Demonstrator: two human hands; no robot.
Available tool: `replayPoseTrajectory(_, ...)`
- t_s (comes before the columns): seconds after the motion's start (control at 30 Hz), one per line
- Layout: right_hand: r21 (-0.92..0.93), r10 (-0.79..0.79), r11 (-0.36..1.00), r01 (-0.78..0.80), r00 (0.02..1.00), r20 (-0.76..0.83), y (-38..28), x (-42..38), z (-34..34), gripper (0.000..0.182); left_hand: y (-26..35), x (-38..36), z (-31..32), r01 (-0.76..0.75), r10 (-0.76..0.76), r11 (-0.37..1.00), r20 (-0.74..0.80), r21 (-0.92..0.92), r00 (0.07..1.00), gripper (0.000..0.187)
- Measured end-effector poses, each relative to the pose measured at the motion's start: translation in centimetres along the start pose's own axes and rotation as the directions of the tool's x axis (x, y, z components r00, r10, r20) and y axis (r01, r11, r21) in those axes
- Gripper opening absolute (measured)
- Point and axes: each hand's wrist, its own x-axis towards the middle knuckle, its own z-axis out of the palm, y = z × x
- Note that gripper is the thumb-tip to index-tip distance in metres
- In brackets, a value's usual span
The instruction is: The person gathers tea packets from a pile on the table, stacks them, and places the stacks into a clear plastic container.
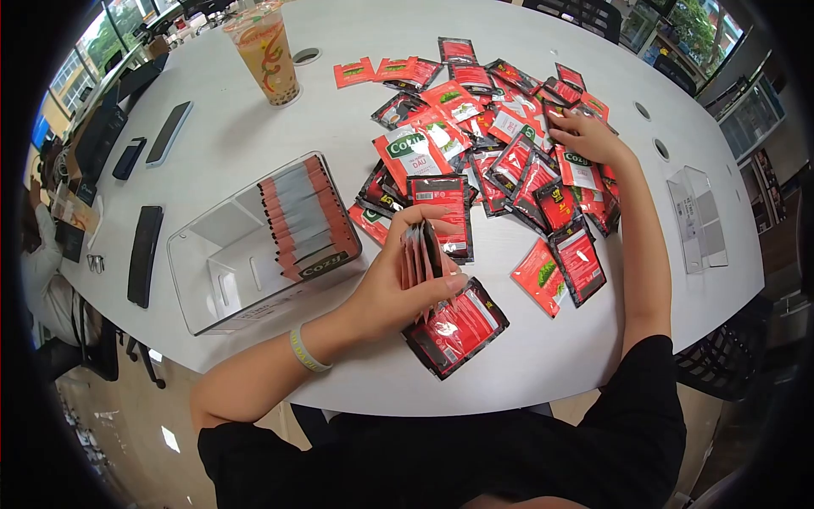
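My left hand (398,276) is closed around a small stack of sachets (421,254), their edges pointing up between fingers and thumb. Just below it, a red and black sachet (458,329) lies flat on the table. On the far right of a loose heap of red and black Cozy sachets (415,157), my right hand (587,138) has its fingertips bent onto a dark sachet (555,113). Left of my left hand stands a clear plastic box (203,288), with a row of sachets (305,216) standing on edge in its right part.
A cup of drink (264,55) stands at the back left. Phones (170,133) and a black case (145,256) lie along the left side. On the right is a clear plastic holder (698,220). Another person (51,280) sits beyond the left edge.
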Motion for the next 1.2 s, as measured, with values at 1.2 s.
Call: replayPoseTrajectory(1.2, -0.046, 0.127, 0.991, -0.127, 0.992, -0.011, -2.8, -1.0, -1.3, 0.036, -0.2, 0.2, 0.0, -0.155, 0.143, 0.984, -0.132, -0.084, 0.981, 0.080)
